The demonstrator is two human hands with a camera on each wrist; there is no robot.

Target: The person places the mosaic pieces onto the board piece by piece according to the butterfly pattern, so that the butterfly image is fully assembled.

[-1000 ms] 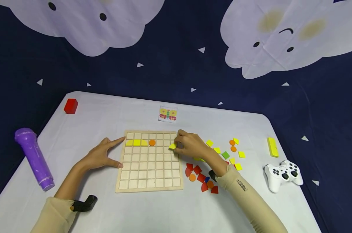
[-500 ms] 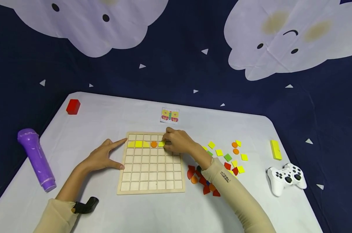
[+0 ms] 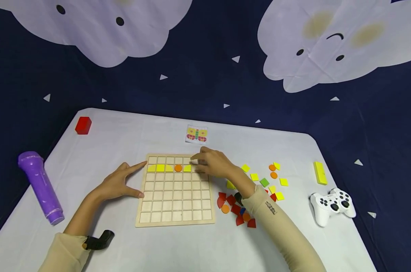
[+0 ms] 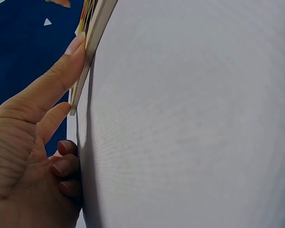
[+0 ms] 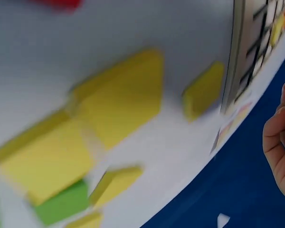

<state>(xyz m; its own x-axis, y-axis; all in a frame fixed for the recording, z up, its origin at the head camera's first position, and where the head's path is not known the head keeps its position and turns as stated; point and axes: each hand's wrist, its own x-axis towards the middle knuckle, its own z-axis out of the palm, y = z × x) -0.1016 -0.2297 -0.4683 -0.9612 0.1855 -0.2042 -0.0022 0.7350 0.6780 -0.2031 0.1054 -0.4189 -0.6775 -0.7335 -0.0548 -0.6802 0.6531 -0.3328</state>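
A wooden grid board [image 3: 176, 204] lies on the table in the head view. Along its second row sit two rounded yellow pieces with a yellow square [image 3: 160, 167] between them, then an orange disc [image 3: 178, 168] and another yellow square [image 3: 187, 168]. My left hand [image 3: 118, 183] touches the board's left edge with thumb and index finger stretched apart; in the left wrist view its other fingers [image 4: 62, 166] fold in. Above the board's upper right corner, my right hand [image 3: 214, 162] holds nothing, its index finger extended just right of that last square.
Right of the board lie loose yellow squares [image 3: 254, 176], a green square [image 3: 264, 182], red pieces [image 3: 236, 209] and orange discs [image 3: 225, 209]. A butterfly picture card [image 3: 196, 134] lies behind. Farther out are a purple microphone [image 3: 42, 189], red block [image 3: 83, 125], yellow block [image 3: 320, 173] and white game controller [image 3: 332, 206].
My right hand has carried a yellow square leftward onto the board, set it beside the orange disc and let go, drawing back slightly right. The left hand stays at the board's edge.
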